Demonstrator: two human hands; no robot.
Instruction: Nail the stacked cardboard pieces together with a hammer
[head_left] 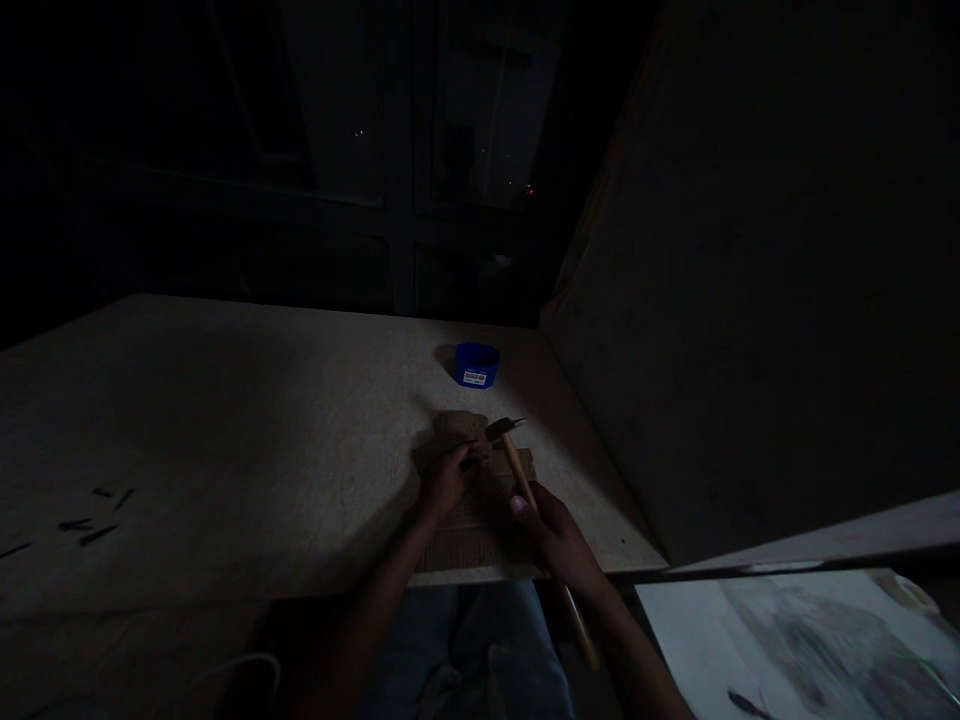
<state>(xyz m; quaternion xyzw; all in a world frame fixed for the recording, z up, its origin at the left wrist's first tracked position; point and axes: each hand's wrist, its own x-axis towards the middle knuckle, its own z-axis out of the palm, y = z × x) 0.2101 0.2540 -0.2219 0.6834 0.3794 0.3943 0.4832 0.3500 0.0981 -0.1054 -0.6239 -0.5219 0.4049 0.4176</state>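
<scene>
My right hand (pixel 559 530) is wrapped round the wooden handle of a hammer (pixel 519 465). The hammer's dark head is up and tilted, close to the fingers of my left hand (pixel 448 480). Those fingers are bent together over a brown, rough-textured piece (pixel 461 548) at the table's front edge; whatever they pinch is too dark and small to make out. Several sections with ridged or woven-looking surfaces make up the brown piece, and my hands cover part of it. Beyond it stands a blue open container (pixel 476 366) with a white label.
The pale table (pixel 300 420) carries several small dark strips (pixel 97 535) on the left. A tall dark panel (pixel 735 300) rises along the right side. Below it at the lower right lies a white sheet (pixel 787 640) with grey smudges. Dark window panes (pixel 487 130) are behind.
</scene>
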